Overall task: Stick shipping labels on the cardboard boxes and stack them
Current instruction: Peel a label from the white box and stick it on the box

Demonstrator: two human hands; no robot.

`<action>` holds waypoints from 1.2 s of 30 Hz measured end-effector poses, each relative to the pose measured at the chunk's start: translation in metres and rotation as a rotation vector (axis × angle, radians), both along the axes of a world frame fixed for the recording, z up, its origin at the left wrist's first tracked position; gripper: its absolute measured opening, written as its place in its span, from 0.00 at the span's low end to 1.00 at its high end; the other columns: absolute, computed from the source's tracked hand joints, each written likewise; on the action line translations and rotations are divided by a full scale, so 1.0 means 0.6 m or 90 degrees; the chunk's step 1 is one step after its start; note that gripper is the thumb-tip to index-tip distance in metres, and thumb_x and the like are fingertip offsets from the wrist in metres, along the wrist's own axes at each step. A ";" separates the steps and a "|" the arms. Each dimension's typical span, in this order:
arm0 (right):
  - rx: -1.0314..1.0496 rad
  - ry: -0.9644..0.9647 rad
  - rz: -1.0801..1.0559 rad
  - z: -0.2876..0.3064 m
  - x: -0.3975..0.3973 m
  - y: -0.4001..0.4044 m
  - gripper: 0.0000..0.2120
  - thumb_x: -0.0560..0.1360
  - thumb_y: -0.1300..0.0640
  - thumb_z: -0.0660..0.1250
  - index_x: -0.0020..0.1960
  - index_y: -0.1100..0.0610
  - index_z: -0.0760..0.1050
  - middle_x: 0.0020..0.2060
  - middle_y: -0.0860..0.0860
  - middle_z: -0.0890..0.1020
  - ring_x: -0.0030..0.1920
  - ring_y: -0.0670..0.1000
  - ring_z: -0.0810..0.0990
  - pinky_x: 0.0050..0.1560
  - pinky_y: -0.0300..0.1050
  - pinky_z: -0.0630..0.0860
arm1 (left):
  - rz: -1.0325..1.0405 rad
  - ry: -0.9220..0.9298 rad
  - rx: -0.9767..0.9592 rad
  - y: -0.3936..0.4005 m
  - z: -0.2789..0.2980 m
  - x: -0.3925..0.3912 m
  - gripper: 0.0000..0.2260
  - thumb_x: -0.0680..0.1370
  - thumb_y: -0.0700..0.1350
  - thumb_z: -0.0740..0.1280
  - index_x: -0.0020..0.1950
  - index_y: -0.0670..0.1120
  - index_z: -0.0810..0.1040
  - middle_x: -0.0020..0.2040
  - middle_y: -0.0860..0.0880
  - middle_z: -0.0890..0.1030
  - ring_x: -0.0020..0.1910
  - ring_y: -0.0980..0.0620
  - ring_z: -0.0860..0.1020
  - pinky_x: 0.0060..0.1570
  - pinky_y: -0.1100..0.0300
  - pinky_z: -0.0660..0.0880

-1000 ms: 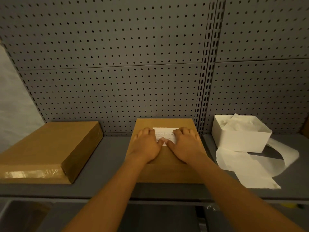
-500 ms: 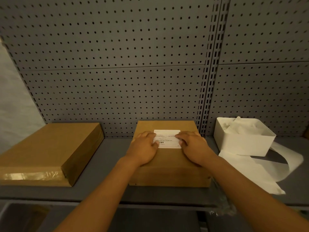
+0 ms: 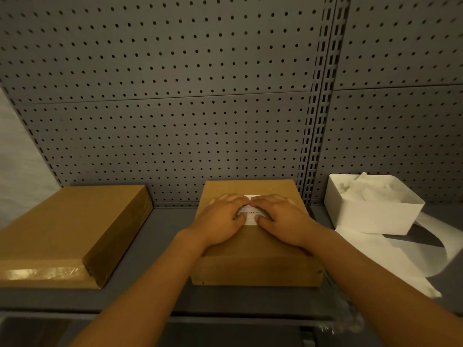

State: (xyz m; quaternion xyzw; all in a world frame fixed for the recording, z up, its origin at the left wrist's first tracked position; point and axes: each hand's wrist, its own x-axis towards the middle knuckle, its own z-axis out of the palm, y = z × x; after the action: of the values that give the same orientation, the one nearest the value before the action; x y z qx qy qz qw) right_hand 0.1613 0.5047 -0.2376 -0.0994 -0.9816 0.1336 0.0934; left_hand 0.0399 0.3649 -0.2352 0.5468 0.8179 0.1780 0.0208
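Note:
A brown cardboard box (image 3: 255, 269) lies flat in the middle of the grey shelf (image 3: 160, 236). A white shipping label (image 3: 250, 216) is on its top, mostly covered by my hands. My left hand (image 3: 223, 219) and my right hand (image 3: 280, 219) lie side by side, fingers flat, pressing on the label. Their index fingers nearly touch over the label's far edge. A second, larger flat cardboard box (image 3: 65, 234) with clear tape along its front sits at the left of the shelf, with no label visible on it.
A white open bin (image 3: 373, 216) with crumpled white backing paper stands at the right. Loose white paper sheets (image 3: 390, 256) spread on the shelf in front of it. A grey pegboard wall (image 3: 175, 96) closes the back. A lower shelf edge runs below.
My hands, apart at the label's two sides half a second ago, have slid together and now cover most of the label. The view shifted slightly.

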 end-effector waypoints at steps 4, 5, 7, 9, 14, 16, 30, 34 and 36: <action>0.015 -0.035 -0.064 -0.001 -0.022 0.001 0.26 0.80 0.46 0.54 0.76 0.51 0.57 0.75 0.48 0.62 0.74 0.49 0.58 0.71 0.47 0.53 | 0.031 0.004 -0.072 0.019 0.002 -0.011 0.24 0.81 0.53 0.56 0.77 0.51 0.57 0.77 0.52 0.59 0.75 0.53 0.56 0.73 0.56 0.50; 0.014 -0.040 -0.078 0.000 -0.026 0.001 0.27 0.80 0.45 0.54 0.76 0.52 0.56 0.75 0.48 0.61 0.74 0.49 0.58 0.72 0.48 0.52 | 0.043 0.016 -0.088 0.021 0.003 -0.013 0.25 0.81 0.54 0.55 0.78 0.51 0.55 0.78 0.53 0.56 0.76 0.54 0.54 0.73 0.56 0.48; 0.007 -0.027 -0.083 0.005 -0.025 0.003 0.28 0.80 0.46 0.56 0.76 0.55 0.56 0.75 0.51 0.61 0.74 0.50 0.58 0.73 0.46 0.54 | 0.049 0.039 -0.089 0.019 0.004 -0.015 0.27 0.81 0.55 0.54 0.78 0.50 0.53 0.78 0.53 0.54 0.77 0.54 0.51 0.73 0.56 0.46; -0.032 0.003 -0.038 0.013 -0.015 0.003 0.26 0.80 0.49 0.59 0.75 0.55 0.59 0.74 0.51 0.64 0.73 0.50 0.61 0.71 0.39 0.54 | 0.020 0.006 -0.052 0.012 0.001 -0.014 0.26 0.81 0.54 0.56 0.78 0.50 0.55 0.78 0.53 0.56 0.76 0.55 0.52 0.74 0.56 0.48; -0.057 -0.039 0.007 0.007 0.005 -0.002 0.28 0.79 0.47 0.59 0.77 0.53 0.56 0.75 0.50 0.61 0.75 0.47 0.58 0.70 0.35 0.50 | -0.028 -0.052 -0.042 -0.004 -0.011 -0.017 0.25 0.81 0.56 0.57 0.77 0.56 0.56 0.77 0.57 0.56 0.76 0.57 0.53 0.74 0.57 0.50; -0.016 -0.055 -0.020 0.003 0.002 0.001 0.29 0.80 0.44 0.57 0.77 0.53 0.54 0.76 0.50 0.58 0.76 0.48 0.55 0.73 0.39 0.48 | -0.009 -0.029 -0.080 -0.006 -0.010 -0.024 0.26 0.80 0.60 0.54 0.77 0.58 0.53 0.77 0.60 0.52 0.76 0.59 0.49 0.74 0.57 0.46; -0.009 -0.037 -0.018 0.002 0.029 0.008 0.24 0.81 0.45 0.54 0.76 0.50 0.59 0.75 0.47 0.62 0.74 0.47 0.58 0.74 0.43 0.53 | 0.025 -0.020 -0.098 -0.029 -0.013 -0.026 0.26 0.81 0.60 0.50 0.78 0.56 0.51 0.78 0.58 0.51 0.76 0.59 0.48 0.74 0.56 0.45; 0.028 -0.044 -0.104 0.002 0.039 0.031 0.23 0.82 0.49 0.49 0.76 0.54 0.58 0.75 0.50 0.61 0.74 0.50 0.59 0.74 0.44 0.54 | 0.102 0.057 -0.090 -0.037 -0.012 -0.034 0.24 0.83 0.55 0.47 0.78 0.51 0.52 0.78 0.53 0.54 0.77 0.57 0.51 0.75 0.55 0.47; 0.029 -0.039 -0.094 0.005 0.036 0.015 0.23 0.83 0.49 0.49 0.76 0.55 0.59 0.75 0.51 0.61 0.74 0.51 0.59 0.75 0.45 0.54 | 0.070 0.043 -0.053 -0.030 -0.007 -0.012 0.23 0.83 0.55 0.48 0.78 0.51 0.54 0.78 0.53 0.56 0.76 0.57 0.52 0.74 0.58 0.48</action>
State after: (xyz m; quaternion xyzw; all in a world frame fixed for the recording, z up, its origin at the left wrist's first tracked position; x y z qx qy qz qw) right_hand 0.1830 0.5139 -0.2348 -0.1730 -0.9769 0.1009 0.0748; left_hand 0.0325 0.3469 -0.2392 0.5057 0.8534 0.1259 0.0059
